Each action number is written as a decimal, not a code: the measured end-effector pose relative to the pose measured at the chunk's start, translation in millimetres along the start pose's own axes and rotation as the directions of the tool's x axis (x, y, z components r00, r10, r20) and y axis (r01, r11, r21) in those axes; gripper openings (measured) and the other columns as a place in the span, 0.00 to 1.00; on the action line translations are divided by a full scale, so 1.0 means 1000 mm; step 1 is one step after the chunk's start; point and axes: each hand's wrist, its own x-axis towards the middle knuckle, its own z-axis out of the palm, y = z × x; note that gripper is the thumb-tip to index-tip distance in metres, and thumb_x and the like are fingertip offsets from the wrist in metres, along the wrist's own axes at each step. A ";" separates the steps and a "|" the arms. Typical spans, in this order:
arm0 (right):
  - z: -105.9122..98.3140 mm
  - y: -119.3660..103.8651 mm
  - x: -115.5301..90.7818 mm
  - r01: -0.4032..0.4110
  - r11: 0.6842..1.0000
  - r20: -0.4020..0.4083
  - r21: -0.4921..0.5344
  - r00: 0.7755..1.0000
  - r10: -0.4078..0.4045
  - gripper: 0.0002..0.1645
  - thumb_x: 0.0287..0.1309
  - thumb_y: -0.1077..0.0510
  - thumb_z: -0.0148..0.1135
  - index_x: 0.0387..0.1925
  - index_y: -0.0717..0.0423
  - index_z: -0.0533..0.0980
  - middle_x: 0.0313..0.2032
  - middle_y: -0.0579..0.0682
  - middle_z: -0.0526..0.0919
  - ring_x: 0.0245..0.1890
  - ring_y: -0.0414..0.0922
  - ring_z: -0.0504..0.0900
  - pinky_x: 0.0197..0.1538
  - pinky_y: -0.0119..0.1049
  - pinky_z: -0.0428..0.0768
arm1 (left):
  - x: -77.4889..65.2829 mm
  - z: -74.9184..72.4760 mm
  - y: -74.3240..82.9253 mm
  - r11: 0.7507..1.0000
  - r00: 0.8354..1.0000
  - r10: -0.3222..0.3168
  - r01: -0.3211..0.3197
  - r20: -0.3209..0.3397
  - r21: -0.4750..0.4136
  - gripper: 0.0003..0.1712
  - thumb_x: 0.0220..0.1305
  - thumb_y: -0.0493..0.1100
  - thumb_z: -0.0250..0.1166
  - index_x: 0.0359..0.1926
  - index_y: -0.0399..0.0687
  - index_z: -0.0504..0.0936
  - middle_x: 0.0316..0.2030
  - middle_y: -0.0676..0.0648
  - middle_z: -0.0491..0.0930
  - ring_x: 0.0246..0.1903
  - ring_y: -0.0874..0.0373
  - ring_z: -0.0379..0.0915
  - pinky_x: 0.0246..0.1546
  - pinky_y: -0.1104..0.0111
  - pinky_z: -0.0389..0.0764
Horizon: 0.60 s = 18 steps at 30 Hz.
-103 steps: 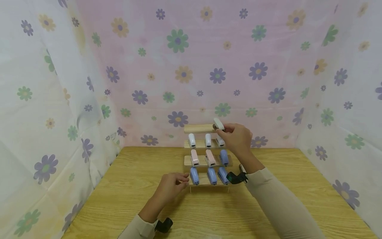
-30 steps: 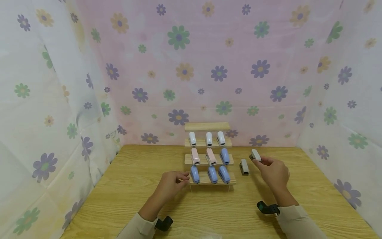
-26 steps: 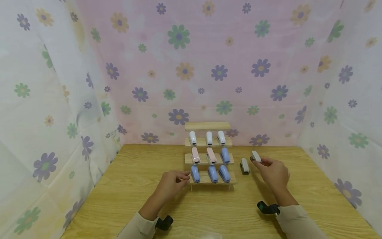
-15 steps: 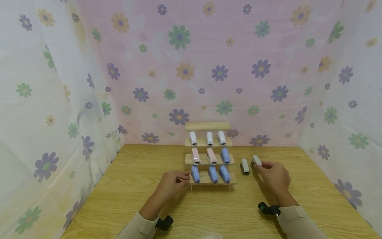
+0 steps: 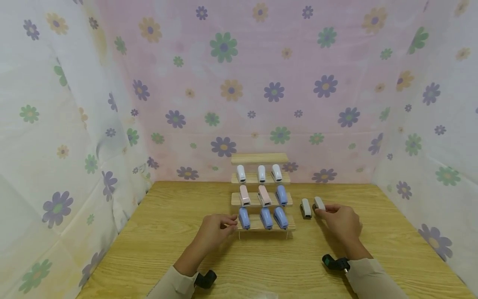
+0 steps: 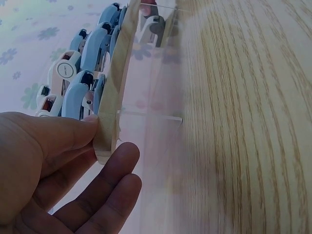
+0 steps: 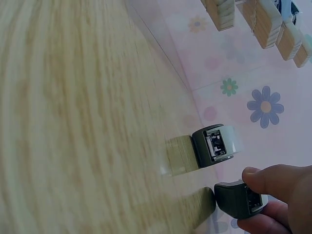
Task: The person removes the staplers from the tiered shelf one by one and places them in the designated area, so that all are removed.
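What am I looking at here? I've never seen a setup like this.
There is no robot, only a person working bare-handed. The wide picture comes from a camera on the head, looking forward and down; the smaller two come from cameras on the wrists. On the wood-grain table is a tiered wooden stand bearing three white staplers, two pink staplers and four blue staplers. The left hand pinches the stand's lowest board at its left end. The right hand pinches a pale stapler with a dark base, beside a similar second stapler standing on the table.
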 end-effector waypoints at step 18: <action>-0.001 0.004 -0.008 -0.006 1.000 0.058 -0.030 0.998 0.008 0.32 0.57 0.30 0.71 0.52 0.47 0.88 0.52 0.56 0.89 0.40 0.54 0.87 0.27 0.39 0.72 | 0.001 0.002 -0.004 1.000 1.000 0.027 -0.027 0.006 -0.003 0.08 0.67 0.40 0.72 0.44 0.45 0.93 0.54 0.51 0.88 0.52 0.50 0.85 0.41 0.72 0.84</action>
